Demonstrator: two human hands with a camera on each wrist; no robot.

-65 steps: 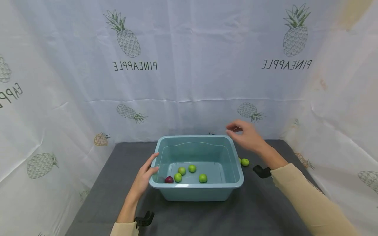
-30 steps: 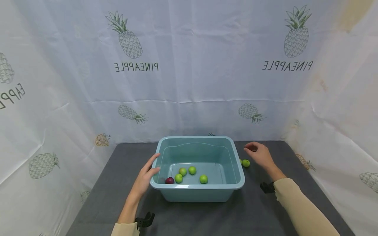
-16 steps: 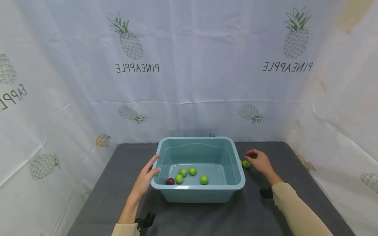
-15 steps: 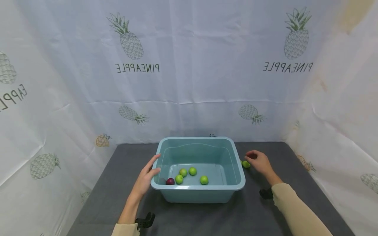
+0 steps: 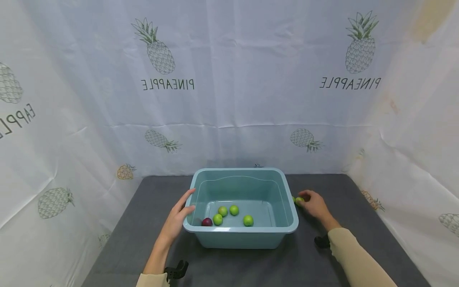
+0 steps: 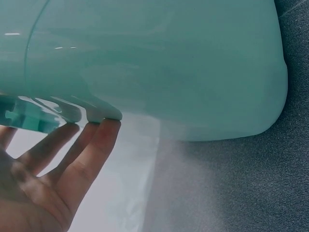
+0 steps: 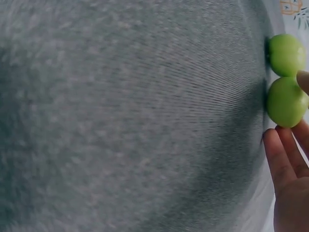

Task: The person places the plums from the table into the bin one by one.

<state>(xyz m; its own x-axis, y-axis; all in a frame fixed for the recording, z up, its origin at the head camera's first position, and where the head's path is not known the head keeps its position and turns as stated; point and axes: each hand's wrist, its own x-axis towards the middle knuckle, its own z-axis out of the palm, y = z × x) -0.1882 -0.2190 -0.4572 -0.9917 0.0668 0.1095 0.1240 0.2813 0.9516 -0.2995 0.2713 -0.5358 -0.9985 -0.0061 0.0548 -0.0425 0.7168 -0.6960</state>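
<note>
A blue-green plastic tub (image 5: 241, 230) stands mid-table in the head view. Several green apples (image 5: 248, 220) and a dark red round fruit (image 5: 206, 222) lie on its floor. At its left side is my left hand (image 5: 175, 221), thumb and index finger touching the rim. The left wrist view has that hand's fairly straight fingertips against the tub's outer wall (image 6: 203, 63). Right of the tub, my right hand (image 5: 316, 205) pinches a green apple (image 7: 286, 102), thumb on one side and fingertips on the other. A second green apple (image 7: 286, 54) sits against it.
Dark grey cloth (image 5: 143, 223) covers the table. White curtains (image 5: 247, 79) printed with pineapples hang behind and at both sides. Each wrist wears a black camera mount, such as the left mount (image 5: 177, 270).
My right hand has come from above the tub's back right corner down to the green apples beside the tub, its fingers now round one. The left hand has stayed at the tub.
</note>
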